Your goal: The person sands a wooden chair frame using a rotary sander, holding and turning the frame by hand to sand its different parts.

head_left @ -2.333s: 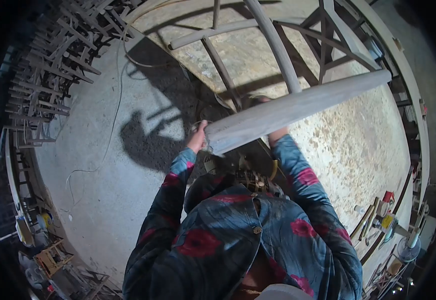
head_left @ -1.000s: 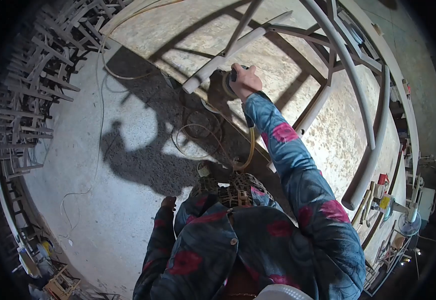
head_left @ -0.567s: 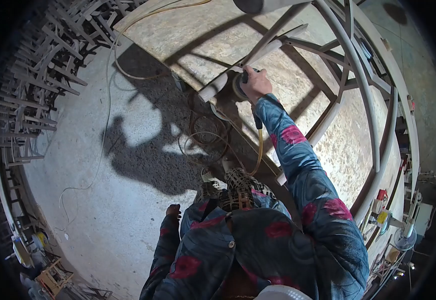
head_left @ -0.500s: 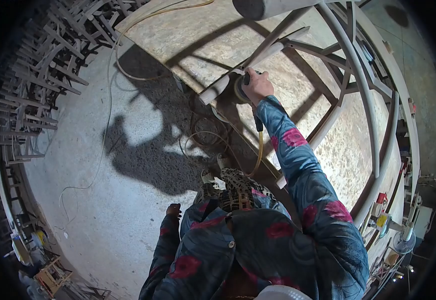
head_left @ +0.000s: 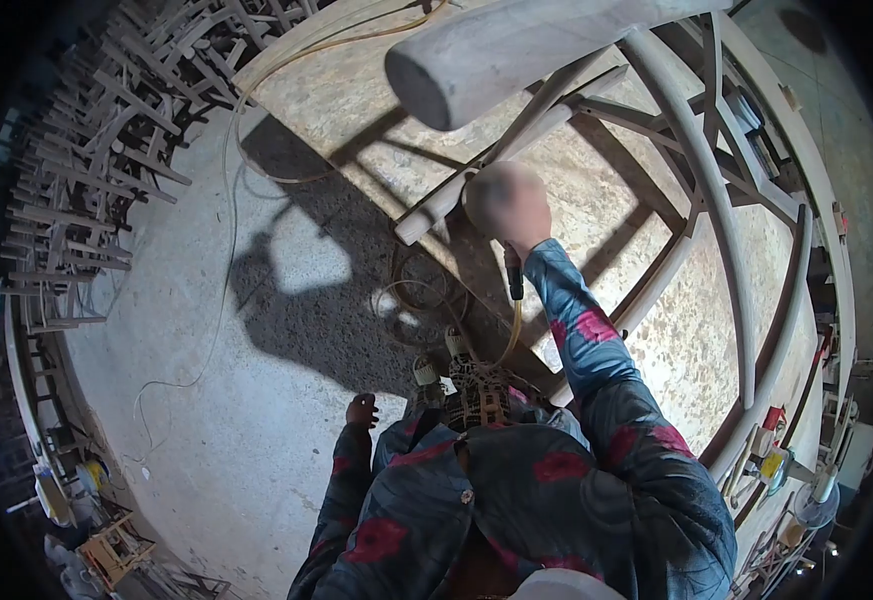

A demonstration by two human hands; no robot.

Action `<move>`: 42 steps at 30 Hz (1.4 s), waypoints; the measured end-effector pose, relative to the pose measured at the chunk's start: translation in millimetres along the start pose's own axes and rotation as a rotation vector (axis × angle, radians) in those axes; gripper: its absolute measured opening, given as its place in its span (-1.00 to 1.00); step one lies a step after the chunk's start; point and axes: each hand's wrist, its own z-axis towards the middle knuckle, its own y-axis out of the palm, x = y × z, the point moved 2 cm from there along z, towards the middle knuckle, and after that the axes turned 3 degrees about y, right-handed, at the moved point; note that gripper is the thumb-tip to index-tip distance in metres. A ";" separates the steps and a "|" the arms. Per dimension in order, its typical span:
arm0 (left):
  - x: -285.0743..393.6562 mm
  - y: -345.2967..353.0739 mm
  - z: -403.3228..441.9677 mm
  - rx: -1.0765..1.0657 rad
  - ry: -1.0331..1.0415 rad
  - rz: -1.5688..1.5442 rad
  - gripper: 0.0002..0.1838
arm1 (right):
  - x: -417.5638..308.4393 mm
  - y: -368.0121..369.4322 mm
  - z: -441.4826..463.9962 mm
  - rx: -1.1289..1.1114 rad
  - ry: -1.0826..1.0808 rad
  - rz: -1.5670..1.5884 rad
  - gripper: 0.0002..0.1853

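My right hand (head_left: 528, 212) is wrapped round a palm-sized air sander (head_left: 486, 200), partly blurred, with a hose fitting (head_left: 515, 275) trailing below it. The sander is against or just beside the end part of a bare wooden chair frame (head_left: 431, 210); contact cannot be made out. That frame lies on its side on a worn work table (head_left: 596, 185), and its thick round leg (head_left: 526, 50) juts across the top of the view. Down at my side hangs my left hand (head_left: 362, 411), holding nothing, its fingers loosely apart over the floor.
Stacks of unfinished wooden chair parts (head_left: 106, 160) fill the left side. A thin hose (head_left: 221, 270) runs over the concrete floor (head_left: 186, 360), and coiled hose (head_left: 421, 290) lies by my feet. Tools and a red item (head_left: 773, 417) sit at the right.
My right hand with the sander appears slightly lower and to the right. The thick leg at the top reaches further into view. The whole view has shifted a little; my left hand still hangs.
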 end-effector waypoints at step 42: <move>-20.9 -37.4 -15.3 -0.064 -0.130 0.085 -0.48 | -97.2 66.7 -17.4 -0.110 -0.196 0.232 -0.46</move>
